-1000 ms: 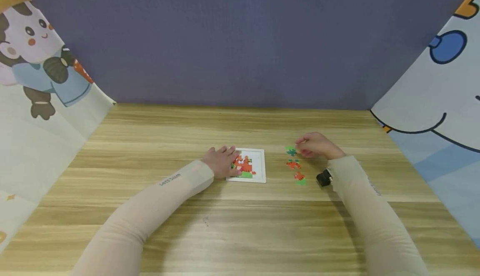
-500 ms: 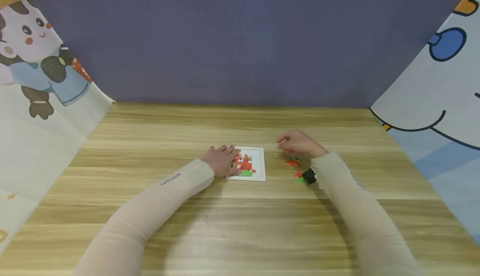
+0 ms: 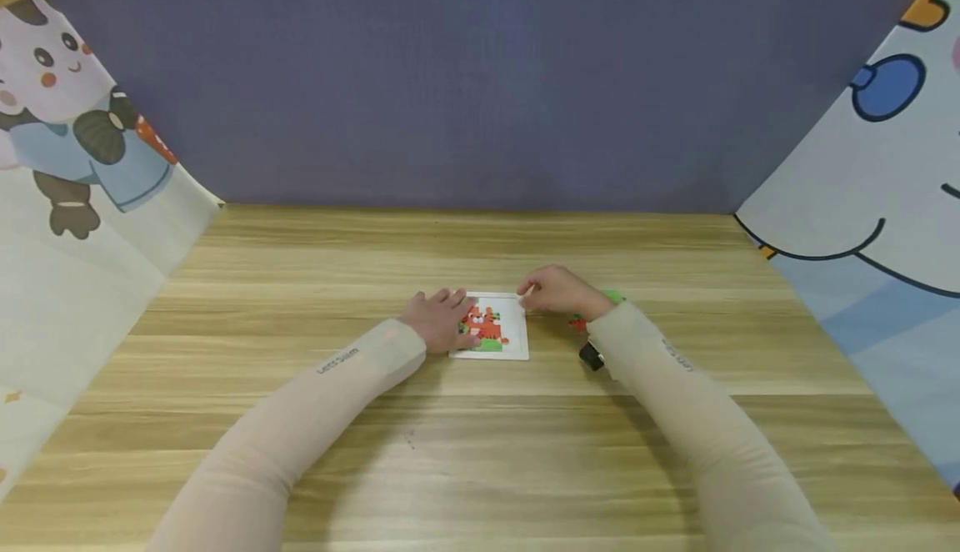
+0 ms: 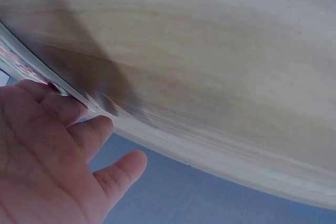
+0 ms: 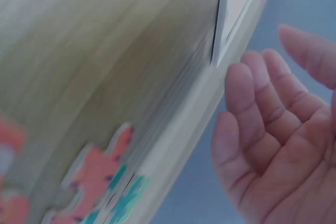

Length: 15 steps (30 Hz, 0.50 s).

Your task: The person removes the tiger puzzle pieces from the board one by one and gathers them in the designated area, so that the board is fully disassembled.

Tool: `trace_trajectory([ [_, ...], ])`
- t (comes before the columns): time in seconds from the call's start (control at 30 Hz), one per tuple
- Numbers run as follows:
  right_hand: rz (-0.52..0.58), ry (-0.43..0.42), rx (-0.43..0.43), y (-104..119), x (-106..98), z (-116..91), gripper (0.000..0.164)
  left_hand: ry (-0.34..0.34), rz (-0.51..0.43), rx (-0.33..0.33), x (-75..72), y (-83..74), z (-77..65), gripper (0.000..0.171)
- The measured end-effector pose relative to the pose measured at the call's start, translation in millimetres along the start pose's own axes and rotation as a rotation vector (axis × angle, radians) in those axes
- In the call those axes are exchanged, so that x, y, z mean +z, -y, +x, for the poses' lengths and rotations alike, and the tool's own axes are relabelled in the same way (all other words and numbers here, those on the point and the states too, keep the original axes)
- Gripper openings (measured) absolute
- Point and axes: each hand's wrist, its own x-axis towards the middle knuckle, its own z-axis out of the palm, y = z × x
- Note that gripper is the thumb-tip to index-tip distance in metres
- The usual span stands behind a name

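A white-framed jigsaw tray (image 3: 514,353) lies on the table, with a partly assembled orange tiger picture (image 3: 483,325) inside. My left hand (image 3: 437,321) rests on the tray's left side with fingers spread. In the left wrist view, its palm and extended fingers show at the tray edge. My right hand (image 3: 558,289) is at the tray's upper right corner, thumb and index finger pinching a puzzle piece that the fingers largely hide. Its other fingers curl loosely in the right wrist view. Under and behind the right wrist lie loose pieces, an orange piece (image 5: 92,179) and a teal-green piece (image 5: 128,200).
A wooden table (image 3: 465,469) carries everything. A grey-blue panel (image 3: 480,85) stands along its back edge, with cartoon-printed panels at the left (image 3: 45,285) and right (image 3: 810,202). A black wrist device (image 3: 591,357) hangs under the right sleeve.
My right hand has moved left from the loose pieces to the tray's upper right corner, pinching a piece. A green piece shows behind the right wrist. The left hand stays on the tray.
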Motion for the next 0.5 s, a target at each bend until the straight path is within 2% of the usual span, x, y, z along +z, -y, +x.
trace_trajectory([
  [0.27, -0.230, 0.003, -0.064, 18, 10, 8, 0.021, -0.012, 0.004, -0.022, 3.9, 5.9, 8.2, 0.081],
  [0.5, -0.341, 0.038, -0.064, 29, 15, 16, 0.025, -0.017, 0.008, -0.028, 1.1, 5.7, 9.6, 0.079],
])
